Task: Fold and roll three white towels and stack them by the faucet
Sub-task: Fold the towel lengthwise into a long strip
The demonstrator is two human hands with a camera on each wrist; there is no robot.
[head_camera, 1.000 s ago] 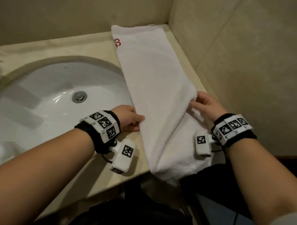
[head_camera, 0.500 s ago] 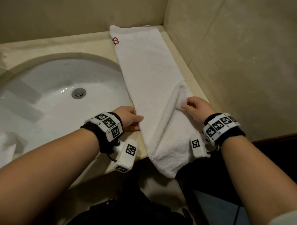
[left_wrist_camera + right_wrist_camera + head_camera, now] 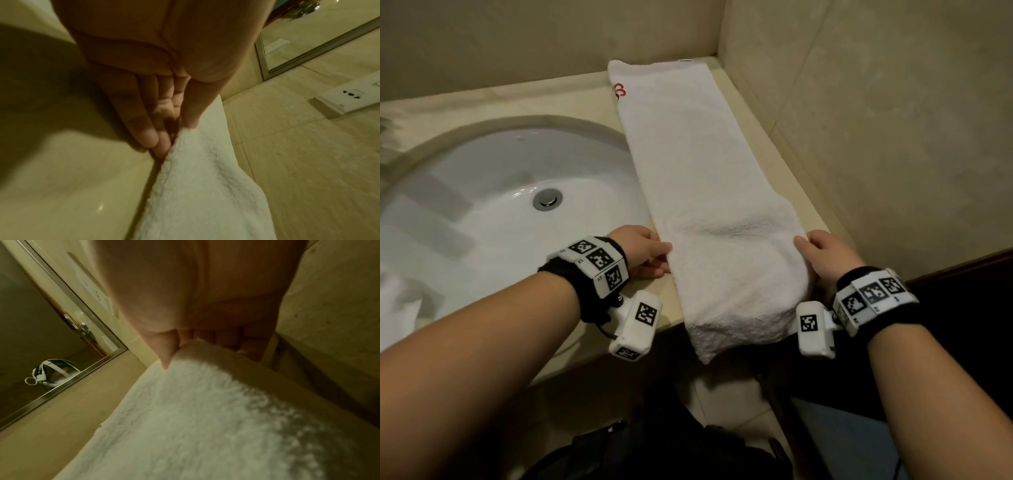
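The towel (image 3: 709, 205) lay folded into a long strip on the tabletop (image 3: 524, 99) right of the sink (image 3: 482, 212), its long axis running away toward the back wall, its near end overhanging the edge. The left hand (image 3: 643, 250) pinched its left edge and the right hand (image 3: 822, 253) its right edge, level with each other, equally near for rolling away.

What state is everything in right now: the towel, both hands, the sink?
White towel: folded into a long strip, flat on the counter, near end hanging over the edge.
Left hand: pinches the towel's left edge.
Right hand: grips the towel's right edge.
Sink: no water visible in the basin.
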